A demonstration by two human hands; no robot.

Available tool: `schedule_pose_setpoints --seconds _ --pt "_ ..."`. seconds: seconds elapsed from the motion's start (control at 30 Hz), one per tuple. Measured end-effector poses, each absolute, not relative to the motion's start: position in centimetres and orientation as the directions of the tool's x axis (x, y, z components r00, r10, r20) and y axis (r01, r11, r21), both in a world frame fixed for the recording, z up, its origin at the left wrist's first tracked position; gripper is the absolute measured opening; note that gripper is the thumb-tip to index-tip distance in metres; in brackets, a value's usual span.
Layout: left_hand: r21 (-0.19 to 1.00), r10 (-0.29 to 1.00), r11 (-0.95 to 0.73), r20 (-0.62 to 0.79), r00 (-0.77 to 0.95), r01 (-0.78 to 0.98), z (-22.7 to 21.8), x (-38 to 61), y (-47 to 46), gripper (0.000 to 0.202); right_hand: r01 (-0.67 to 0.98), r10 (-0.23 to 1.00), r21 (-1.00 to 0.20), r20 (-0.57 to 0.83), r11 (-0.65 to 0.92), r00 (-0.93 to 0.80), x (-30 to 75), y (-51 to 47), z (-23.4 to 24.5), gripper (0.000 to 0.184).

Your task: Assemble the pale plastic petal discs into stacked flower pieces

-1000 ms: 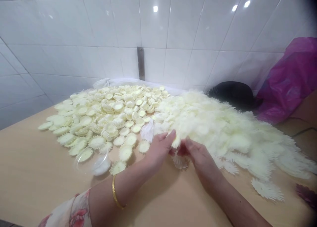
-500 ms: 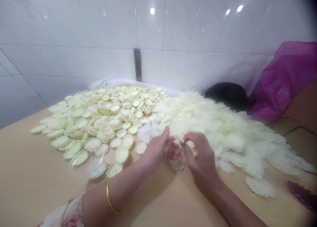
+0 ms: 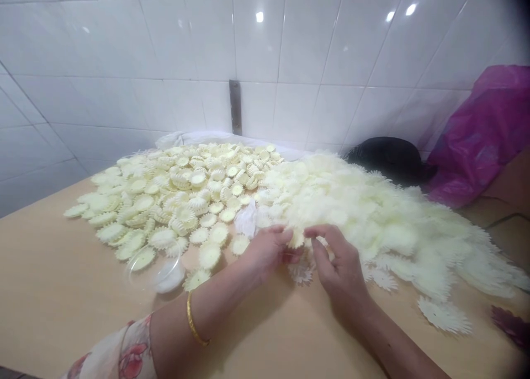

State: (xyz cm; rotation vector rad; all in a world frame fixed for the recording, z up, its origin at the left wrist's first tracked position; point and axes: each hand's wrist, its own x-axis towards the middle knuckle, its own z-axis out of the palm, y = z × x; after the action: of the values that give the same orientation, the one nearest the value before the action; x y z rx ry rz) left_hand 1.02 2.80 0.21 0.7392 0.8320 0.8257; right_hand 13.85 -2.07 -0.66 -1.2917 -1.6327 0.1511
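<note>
The left hand (image 3: 267, 253), fingers spread a moment ago, now pinches a scalloped cream disc (image 3: 297, 239) above the surface (image 3: 265, 340) — apparently steadying it for handling — beside the right hand (image 3: 339, 262), whose curled grip's contents, if any, are unclear.

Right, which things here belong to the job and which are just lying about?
Likely in the job:
pale piece in left hand, right hand alongside
cupped pieces
flatter pieces
perhaps the clear tub

Likely just lying about:
pink bag
black object
dark red piece
</note>
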Motion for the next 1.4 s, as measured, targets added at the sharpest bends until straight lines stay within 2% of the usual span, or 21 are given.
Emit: schedule_pose_setpoints --seconds 0.2,0.4,0.63,0.8,0.9,1.0,1.17,1.4 --pt "0.877 0.852 0.413 -0.275 0.446 -0.246 -0.4 0.8 2.8 0.020 0.608 0.831 -0.712 0.536 0.351 0.148 13.7 -2.3 -0.2 0.013" --pt "0.928 0.892 0.311 -0.210 0.400 -0.206 -0.4 0.5 2.7 0.030 0.528 0.867 -0.786 0.469 0.322 0.170 13.8 -2.1 -0.2 0.012" --pt "0.942 0.930 0.250 -0.169 0.326 -0.222 -0.6 0.6 2.6 0.042 0.437 0.910 -0.844 0.396 0.310 0.120 13.7 -2.0 0.0 0.016" --pt "0.940 0.921 0.267 -0.184 0.344 -0.212 -0.8 0.7 2.6 0.045 0.403 0.950 -0.878 0.307 0.257 0.063 13.8 -2.0 0.1 0.015" --pt "0.947 0.912 0.264 -0.183 0.368 -0.184 -0.8 0.7 2.5 0.045 0.416 0.958 -0.878 0.281 0.236 0.048 13.9 -1.9 0.1 0.013" --pt "0.945 0.901 0.278 -0.193 0.389 -0.173 -0.6 0.6 2.4 0.044 0.461 0.942 -0.848 0.328 0.262 0.070 13.9 -1.8 0.1 0.012" --pt "0.889 0.857 0.369 -0.213 0.470 -0.271 -0.1 0.8 2.1 0.034 0.461 0.930 -0.843 0.356 0.278 0.089 13.7 -1.8 0.0 0.012" --pt "0.738 0.802 0.537 -0.297 0.519 -0.409 0.8 1.2 2.4 0.009 0.160 0.964 -0.975 0.184 0.155 0.190 13.8 -1.7 0.1 0.014"
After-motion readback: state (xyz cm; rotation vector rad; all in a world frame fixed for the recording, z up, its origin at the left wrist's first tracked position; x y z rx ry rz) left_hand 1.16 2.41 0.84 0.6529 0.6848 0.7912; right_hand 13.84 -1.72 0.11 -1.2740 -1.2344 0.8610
